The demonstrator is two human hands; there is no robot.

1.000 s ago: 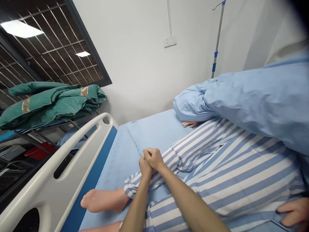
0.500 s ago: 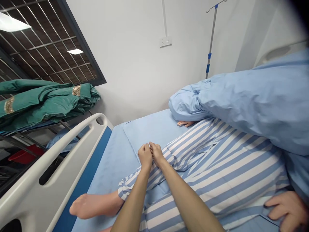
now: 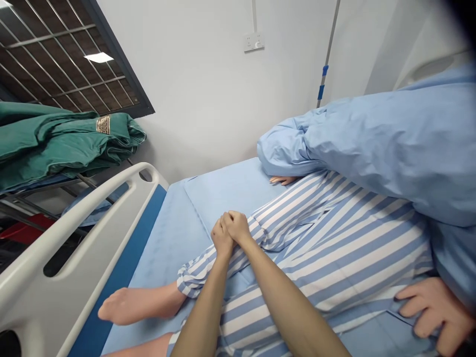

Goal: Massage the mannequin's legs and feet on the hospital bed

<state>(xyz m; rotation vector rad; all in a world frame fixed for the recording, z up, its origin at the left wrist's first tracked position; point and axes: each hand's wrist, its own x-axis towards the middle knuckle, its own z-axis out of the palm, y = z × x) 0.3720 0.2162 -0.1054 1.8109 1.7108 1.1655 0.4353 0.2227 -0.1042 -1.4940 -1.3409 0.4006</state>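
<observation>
My left hand (image 3: 220, 239) and my right hand (image 3: 238, 227) are pressed together above the near-middle of the bed. The right hand is closed over the fingers of the left, which are curled and partly hidden under it. Whatever else may lie between them does not show. Just beneath my hands runs a leg in blue-and-white striped trousers (image 3: 282, 218), worn by a figure lying on the bed. A bare foot (image 3: 137, 303) sticks out of the trouser cuff toward the footboard.
The figure's light-blue sleeve (image 3: 353, 134) and open hand (image 3: 439, 310) lie at the right. A white bed footboard (image 3: 111, 218) stands at the left, with folded green cloth (image 3: 70, 139) beyond it. An IV pole (image 3: 327, 54) stands by the wall.
My hands were side by side as two closed fists; the right has shifted left and over the left hand's fingers. The view has tilted slightly down.
</observation>
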